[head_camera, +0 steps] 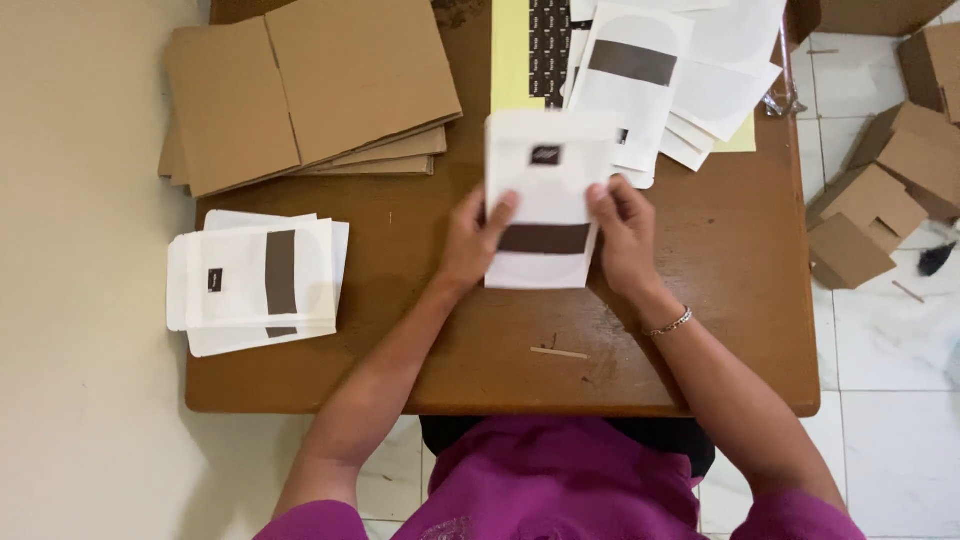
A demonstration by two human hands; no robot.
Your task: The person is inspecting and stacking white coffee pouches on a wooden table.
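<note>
Both hands grip one white pouch [545, 195], held up over the middle of the wooden table [740, 300]; left hand [475, 240] pinches its left edge, right hand [622, 235] clamps the right edge, thumbs on the front, other fingers hidden behind. Held by the sides, likely so the front stays readable: small dark label near the top, dark band low down. Large to small: table; flat cardboard sheets [300, 85] stacked at the far left corner; loose pile of white pouches [680, 70] far right, overlapping a yellow sheet [512, 50] with dark stickers, probably the label supply; neat stack of finished-looking pouches [260, 280] at the left edge, out of the way. Folded cardboard boxes [890, 190] on the tiled floor at right, partly cut off. Thin bracelet [668, 322] on right wrist. Small stick [560, 352] on the table near the front edge, kind unclear. Label print too small to make out.
</note>
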